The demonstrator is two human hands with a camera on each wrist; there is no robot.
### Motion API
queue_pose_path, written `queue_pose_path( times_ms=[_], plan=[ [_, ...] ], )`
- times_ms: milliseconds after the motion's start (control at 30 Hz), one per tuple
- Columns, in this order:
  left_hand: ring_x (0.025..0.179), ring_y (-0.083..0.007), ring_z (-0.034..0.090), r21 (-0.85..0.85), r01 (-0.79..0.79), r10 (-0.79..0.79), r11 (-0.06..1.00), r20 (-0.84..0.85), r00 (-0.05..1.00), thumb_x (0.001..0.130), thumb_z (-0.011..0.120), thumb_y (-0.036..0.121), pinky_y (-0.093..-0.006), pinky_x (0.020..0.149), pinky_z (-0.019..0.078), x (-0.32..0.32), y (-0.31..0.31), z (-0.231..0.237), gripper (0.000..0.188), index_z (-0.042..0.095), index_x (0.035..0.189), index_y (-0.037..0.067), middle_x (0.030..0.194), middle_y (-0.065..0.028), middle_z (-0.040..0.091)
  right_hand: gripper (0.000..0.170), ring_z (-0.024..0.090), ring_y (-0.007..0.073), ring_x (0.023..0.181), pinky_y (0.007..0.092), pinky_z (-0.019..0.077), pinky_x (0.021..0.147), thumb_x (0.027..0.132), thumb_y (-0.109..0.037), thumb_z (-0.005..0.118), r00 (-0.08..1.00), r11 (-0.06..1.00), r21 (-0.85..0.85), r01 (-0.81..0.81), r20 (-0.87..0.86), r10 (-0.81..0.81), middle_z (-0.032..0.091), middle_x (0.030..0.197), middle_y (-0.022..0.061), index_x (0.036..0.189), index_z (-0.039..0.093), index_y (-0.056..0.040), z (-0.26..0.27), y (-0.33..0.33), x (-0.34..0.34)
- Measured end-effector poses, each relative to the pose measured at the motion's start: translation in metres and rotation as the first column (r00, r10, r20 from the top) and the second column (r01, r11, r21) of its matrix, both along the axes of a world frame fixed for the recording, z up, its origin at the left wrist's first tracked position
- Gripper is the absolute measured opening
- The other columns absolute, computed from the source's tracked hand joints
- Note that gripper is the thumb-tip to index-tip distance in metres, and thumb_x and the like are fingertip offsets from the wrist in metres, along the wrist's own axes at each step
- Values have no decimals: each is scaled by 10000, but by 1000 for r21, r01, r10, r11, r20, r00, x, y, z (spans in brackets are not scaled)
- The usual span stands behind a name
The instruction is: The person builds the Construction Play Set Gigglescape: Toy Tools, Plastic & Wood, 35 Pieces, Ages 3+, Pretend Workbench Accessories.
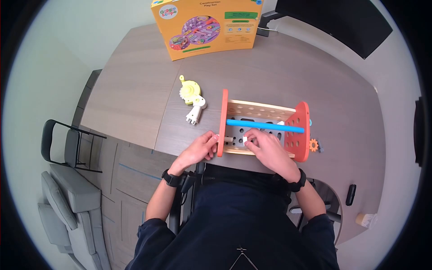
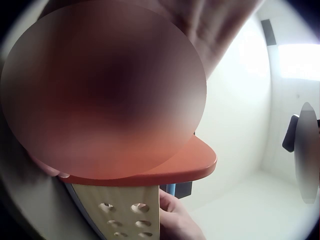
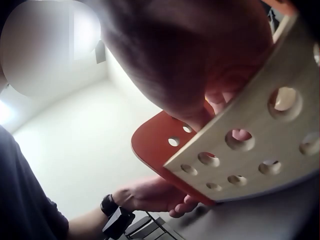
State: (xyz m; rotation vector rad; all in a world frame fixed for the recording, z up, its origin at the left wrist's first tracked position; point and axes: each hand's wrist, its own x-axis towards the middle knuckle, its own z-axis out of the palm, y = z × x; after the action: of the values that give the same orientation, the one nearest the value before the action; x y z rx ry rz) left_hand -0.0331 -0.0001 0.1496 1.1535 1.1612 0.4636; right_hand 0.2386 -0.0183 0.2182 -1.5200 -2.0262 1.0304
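Left hand (image 1: 201,147) seemingly pinches screw (image 1: 228,139) through left end of toolbox (image 1: 265,110), right hand (image 1: 269,147) pinches white block (image 1: 245,140) inside; best align both squarely.

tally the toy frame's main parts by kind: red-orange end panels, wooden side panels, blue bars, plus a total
red-orange end panels: 2
wooden side panels: 2
blue bar: 1
total: 5

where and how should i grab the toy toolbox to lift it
Likely best by the middle of the blue bar, from directly above: it runs between the orange ends, over the open toolbox, leaving room to curl round it. The right hand is close on its near side.
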Motion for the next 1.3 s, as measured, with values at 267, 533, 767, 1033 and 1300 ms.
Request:
queue_pose_path(
  times_ms=[267,533,767,1033,1300],
  plan=[
    [723,-60,575,3,54,-54,999,64,996,1177,490,363,-251,644,516,6,-2,-6,269,527,1135,100,848,39,592,291,723,239,904,390,580,854,1010,-153,708,999,987,-160,-30,20,33,778,1075,156,1202,678,63,-10,21,8],
    [744,-65,577,62,77,-82,995,95,992,1167,528,290,-259,669,516,9,-3,-8,210,539,1196,83,868,31,608,298,771,260,946,389,590,855,1016,-166,696,992,982,-156,-104,50,113,784,1022,168,1176,676,85,-10,30,1],
    [765,-68,587,62,58,-64,996,90,994,1149,568,238,-259,687,516,9,-4,-3,185,540,1220,69,888,21,629,299,776,250,935,392,588,861,1009,-162,689,986,974,-192,-123,85,141,788,993,157,1177,677,85,-12,35,-8],
    [782,-72,603,79,51,-61,996,123,991,1143,568,183,-257,709,527,10,-5,-6,165,524,1242,59,892,11,638,316,766,293,997,411,579,881,978,-188,715,984,965,-214,-151,59,167,796,1030,166,1166,694,64,-22,39,-1],
    [811,-81,618,108,12,-33,994,193,981,1119,581,88,-266,742,546,14,-8,-9,176,482,1261,57,922,3,630,311,761,288,911,401,573,824,1013,-240,691,984,945,-297,-135,72,164,794,1014,162,1140,708,43,-12,42,-4]
  ],
)
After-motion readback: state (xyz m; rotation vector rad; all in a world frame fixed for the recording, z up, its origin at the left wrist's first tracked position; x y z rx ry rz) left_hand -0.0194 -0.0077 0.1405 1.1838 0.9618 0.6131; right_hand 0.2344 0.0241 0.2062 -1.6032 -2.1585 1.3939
